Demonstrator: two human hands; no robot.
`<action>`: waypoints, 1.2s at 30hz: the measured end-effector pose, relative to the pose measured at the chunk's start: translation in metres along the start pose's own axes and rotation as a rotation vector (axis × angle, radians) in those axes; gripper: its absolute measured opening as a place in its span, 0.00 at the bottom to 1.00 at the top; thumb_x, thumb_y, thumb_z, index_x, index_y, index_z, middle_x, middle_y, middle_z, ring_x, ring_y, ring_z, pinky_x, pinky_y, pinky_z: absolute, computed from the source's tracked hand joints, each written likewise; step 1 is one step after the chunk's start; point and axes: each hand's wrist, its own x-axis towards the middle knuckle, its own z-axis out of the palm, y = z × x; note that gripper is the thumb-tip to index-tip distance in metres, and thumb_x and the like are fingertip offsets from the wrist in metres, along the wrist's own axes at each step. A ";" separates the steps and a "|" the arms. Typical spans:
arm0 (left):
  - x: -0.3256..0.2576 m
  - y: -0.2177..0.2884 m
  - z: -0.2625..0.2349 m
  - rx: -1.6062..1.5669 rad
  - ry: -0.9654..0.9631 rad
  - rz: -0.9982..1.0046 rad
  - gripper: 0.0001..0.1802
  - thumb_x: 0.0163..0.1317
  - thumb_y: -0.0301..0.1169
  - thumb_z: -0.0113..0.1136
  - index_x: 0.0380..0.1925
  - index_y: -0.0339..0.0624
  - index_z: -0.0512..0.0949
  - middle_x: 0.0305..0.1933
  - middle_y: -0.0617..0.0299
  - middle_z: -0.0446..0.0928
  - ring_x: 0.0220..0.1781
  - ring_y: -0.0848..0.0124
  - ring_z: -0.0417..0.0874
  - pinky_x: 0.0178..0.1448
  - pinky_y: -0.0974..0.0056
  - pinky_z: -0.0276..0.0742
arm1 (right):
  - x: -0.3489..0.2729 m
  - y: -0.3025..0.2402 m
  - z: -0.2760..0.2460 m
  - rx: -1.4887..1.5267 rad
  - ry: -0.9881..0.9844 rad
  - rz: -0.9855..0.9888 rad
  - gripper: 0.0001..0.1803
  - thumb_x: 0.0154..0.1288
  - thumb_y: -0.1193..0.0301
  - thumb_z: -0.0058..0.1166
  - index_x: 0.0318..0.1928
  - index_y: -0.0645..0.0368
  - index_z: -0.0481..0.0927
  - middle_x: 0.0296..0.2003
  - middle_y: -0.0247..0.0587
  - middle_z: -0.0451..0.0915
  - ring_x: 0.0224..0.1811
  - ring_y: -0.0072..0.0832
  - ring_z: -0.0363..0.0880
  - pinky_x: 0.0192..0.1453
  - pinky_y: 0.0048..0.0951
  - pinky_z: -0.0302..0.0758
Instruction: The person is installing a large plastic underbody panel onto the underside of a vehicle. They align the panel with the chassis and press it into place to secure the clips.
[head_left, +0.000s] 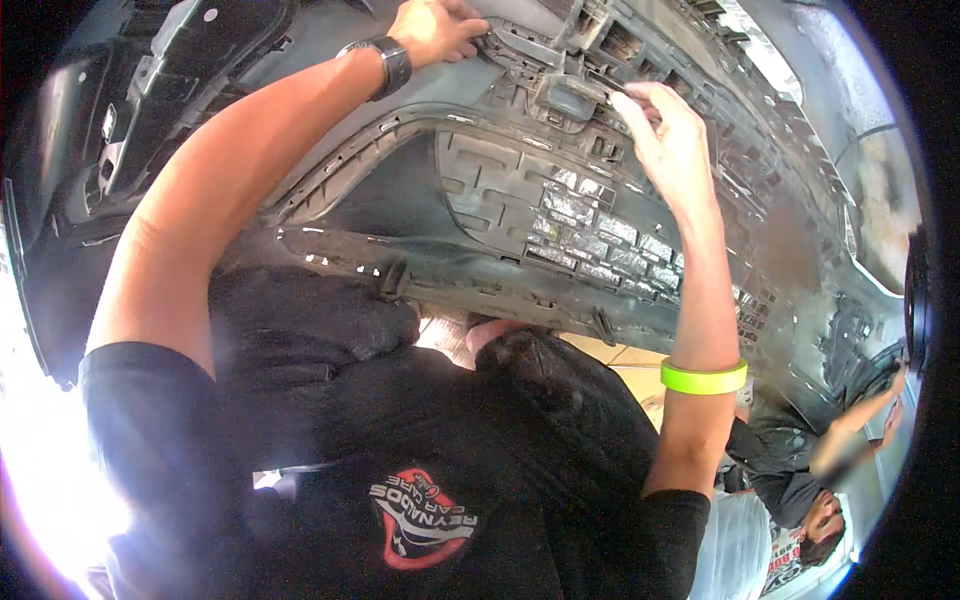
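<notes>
A large black plastic bumper cover (pixel 400 215) lies before me with its ribbed, slotted inner side showing. Near its top, a dark curved trim piece (pixel 525 45) runs along a row of clips and brackets. My left hand (pixel 440 32), with a dark watch (pixel 392 68) at the wrist, has its fingers closed at the left end of this trim. To the right, my right hand (pixel 665 125) is bent with thumb and fingertips nearly together beside a small raised bracket (pixel 572 97). Whatever lies between those fingertips is too small to make out. A yellow-green band (pixel 704 377) circles my right forearm.
Silvery patches (pixel 580 215) show through the grid of slots in the middle. Another dark molded part (pixel 150 90) is at the upper left. At the lower right, a co-worker (pixel 790 460) in dark clothes reaches toward the far right end. Tan floor tiles (pixel 625 360) appear below the bumper.
</notes>
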 end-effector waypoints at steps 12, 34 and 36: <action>0.002 0.026 -0.012 0.139 -0.050 -0.053 0.11 0.68 0.27 0.66 0.40 0.25 0.86 0.34 0.47 0.88 0.31 0.64 0.91 0.35 0.62 0.88 | 0.024 -0.019 0.029 -0.069 -0.137 -0.156 0.16 0.69 0.61 0.65 0.48 0.60 0.86 0.44 0.48 0.83 0.46 0.46 0.85 0.52 0.41 0.81; 0.027 0.011 -0.012 0.406 -0.080 0.057 0.13 0.62 0.31 0.68 0.30 0.28 0.87 0.22 0.47 0.84 0.24 0.61 0.88 0.35 0.58 0.83 | 0.034 -0.030 0.040 -0.307 -0.311 -0.030 0.22 0.72 0.54 0.59 0.49 0.63 0.82 0.48 0.55 0.81 0.49 0.53 0.84 0.53 0.50 0.82; 0.030 -0.001 -0.008 0.455 0.001 0.166 0.13 0.61 0.31 0.68 0.31 0.27 0.87 0.24 0.45 0.85 0.26 0.59 0.89 0.36 0.57 0.84 | 0.038 -0.029 0.036 -0.174 -0.270 -0.010 0.25 0.70 0.52 0.62 0.51 0.63 0.82 0.48 0.55 0.80 0.52 0.52 0.84 0.54 0.49 0.81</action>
